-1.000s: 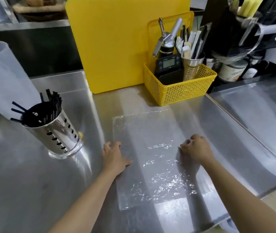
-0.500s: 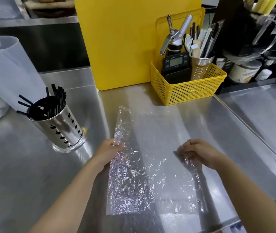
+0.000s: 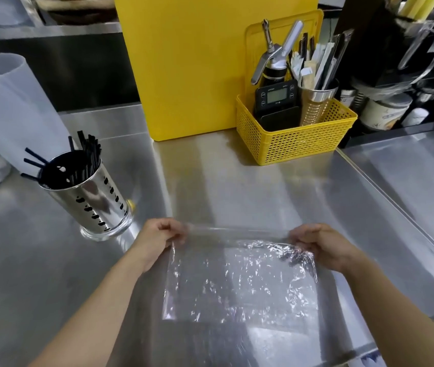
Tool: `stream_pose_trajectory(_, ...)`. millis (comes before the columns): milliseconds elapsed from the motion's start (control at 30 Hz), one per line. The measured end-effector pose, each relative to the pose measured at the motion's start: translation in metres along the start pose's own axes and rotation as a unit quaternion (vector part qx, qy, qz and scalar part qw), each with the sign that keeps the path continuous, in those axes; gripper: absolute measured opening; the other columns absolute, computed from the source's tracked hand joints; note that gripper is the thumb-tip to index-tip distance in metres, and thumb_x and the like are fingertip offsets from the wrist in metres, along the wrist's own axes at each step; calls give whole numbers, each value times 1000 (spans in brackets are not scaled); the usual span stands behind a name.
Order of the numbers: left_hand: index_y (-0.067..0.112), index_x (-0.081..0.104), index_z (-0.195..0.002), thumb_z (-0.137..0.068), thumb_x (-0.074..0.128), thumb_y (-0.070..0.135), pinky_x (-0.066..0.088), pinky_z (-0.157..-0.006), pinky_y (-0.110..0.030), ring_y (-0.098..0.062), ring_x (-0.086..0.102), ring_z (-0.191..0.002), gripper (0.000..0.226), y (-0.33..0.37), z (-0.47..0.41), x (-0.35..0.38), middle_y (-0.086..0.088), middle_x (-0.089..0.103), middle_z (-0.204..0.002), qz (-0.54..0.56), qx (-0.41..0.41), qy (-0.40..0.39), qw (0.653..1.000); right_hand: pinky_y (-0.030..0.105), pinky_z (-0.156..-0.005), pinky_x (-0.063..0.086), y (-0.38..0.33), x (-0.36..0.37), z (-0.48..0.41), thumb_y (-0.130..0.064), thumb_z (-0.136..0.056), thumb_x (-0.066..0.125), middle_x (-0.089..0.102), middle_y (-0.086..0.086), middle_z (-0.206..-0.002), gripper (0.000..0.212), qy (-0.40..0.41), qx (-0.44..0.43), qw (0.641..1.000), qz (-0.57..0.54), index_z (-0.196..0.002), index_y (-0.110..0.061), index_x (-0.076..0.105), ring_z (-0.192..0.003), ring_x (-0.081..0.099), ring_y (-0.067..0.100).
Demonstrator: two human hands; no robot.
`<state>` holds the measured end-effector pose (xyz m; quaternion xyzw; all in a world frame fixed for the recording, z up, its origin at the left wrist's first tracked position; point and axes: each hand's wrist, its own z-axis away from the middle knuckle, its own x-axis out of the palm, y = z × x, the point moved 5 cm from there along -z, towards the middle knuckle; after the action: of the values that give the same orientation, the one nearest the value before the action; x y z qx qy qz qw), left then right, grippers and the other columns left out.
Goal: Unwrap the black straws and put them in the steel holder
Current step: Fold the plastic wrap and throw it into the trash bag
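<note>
Wrapper [image 3: 239, 276] between left hand [image 3: 157, 241], right hand [image 3: 321, 247]

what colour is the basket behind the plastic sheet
Yellow: the basket has a mesh pattern, clear in the head view.

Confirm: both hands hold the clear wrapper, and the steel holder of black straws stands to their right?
No. The head view shows the left hand and right hand holding the clear wrapper, but the steel holder of black straws stands to their left.

Two hands [image 3: 157, 242] [image 3: 324, 247], one clear wrapper [image 3: 239, 282], one steel holder [image 3: 96, 202], one yellow basket [image 3: 295, 144]
</note>
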<state>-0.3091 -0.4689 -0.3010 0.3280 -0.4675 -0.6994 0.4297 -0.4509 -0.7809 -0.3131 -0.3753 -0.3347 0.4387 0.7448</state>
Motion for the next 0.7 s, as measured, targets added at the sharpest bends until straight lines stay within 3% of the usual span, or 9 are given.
stream_pose_trajectory(67, 13, 57, -44, -75, 30, -24, 44, -55, -30, -25, 48, -63, 55, 1, 1, 1, -15, 54, -67, 39, -14, 3, 999, 34, -45, 55, -1, 1, 3, 15, -70, 54, 65, 28, -64, 18, -8, -6, 1000, -5, -59, 5, 63, -54, 66, 34)
stream_pose_trajectory(100, 10, 56, -49, -79, 28, -21, 49, -53, -29, -26, 51, -65, 51, 2, 1, 0, -17, 53, -73, 59, -24, 0, 998, 35, -47, 55, -3, 3, 6, 12, -63, 62, 66, 28, -67, 11, -25, -13, 1000, 5, -57, 2, 63, -58, 66, 35)
stream_pose_trajectory(200, 10, 61, -90, -97, 35, 9, 57, -56, -38, -29, 66, -71, 27, 4, 5, 2, -19, 65, -96, 97, -64, -62, 991, 33, -50, 57, -3, 0, 5, 17, -62, 51, 71, 21, -70, 25, -23, -15, 1000, 10, -53, -2, 63, -62, 69, 34)
stream_pose_trajectory(267, 19, 54, -111, -92, 50, 31, 56, -63, -44, -32, 66, -80, 23, 4, 7, 3, -17, 66, -106, 121, -92, -93, 984, 33, -52, 58, -1, 0, 0, 22, -64, 40, 70, 21, -69, 33, -6, -21, 999, -30, -51, 1, 61, -65, 69, 36)
stream_pose_trajectory(367, 19, 47, -117, -70, 77, 15, 58, -64, -40, -26, 68, -78, 55, -1, 8, 4, -16, 67, -103, 47, -108, -84, 990, 25, -53, 55, -3, 8, -3, 26, -65, 38, 73, 14, -77, 37, 12, -49, 999, 10, -53, 0, 63, -72, 70, 29)
stream_pose_trajectory(467, 15, 49, -114, -71, 76, 5, 57, -60, -29, -23, 68, -74, 53, 2, 7, 1, -14, 66, -98, -87, -68, -9, 994, 16, -68, 50, -25, 16, 1, 24, -66, 38, 65, 10, -101, 39, 67, -151, 976, 144, -65, -2, 67, -85, 65, 8)
stream_pose_trajectory(533, 9, 48, -115, -72, 73, 0, 54, -67, -35, -25, 65, -77, 50, 10, 3, 0, -9, 69, -92, -82, -30, -7, 996, 11, -73, 46, -47, 27, 7, 16, -69, 47, 59, 9, -109, 30, 69, -208, 955, 198, -80, -3, 67, -89, 60, 0)
stream_pose_trajectory(633, 10, 51, -107, -73, 70, -4, 50, -66, -40, -24, 63, -75, 41, 29, 3, 8, 4, 74, -77, -118, 24, -57, 991, 5, -72, 45, -64, 50, 8, 11, -79, 54, 61, 7, -113, 33, -28, -192, 929, 314, -103, -9, 63, -93, 60, 1)
stream_pose_trajectory(700, 8, 51, -106, -74, 69, -4, 49, -65, -38, -23, 63, -74, 39, 42, 5, 15, 2, 73, -77, -135, 47, -81, 986, 16, -87, 45, -63, 67, 6, -4, -82, 64, 59, 1, -117, 37, -101, -152, 902, 392, -117, -15, 57, -105, 57, 10)
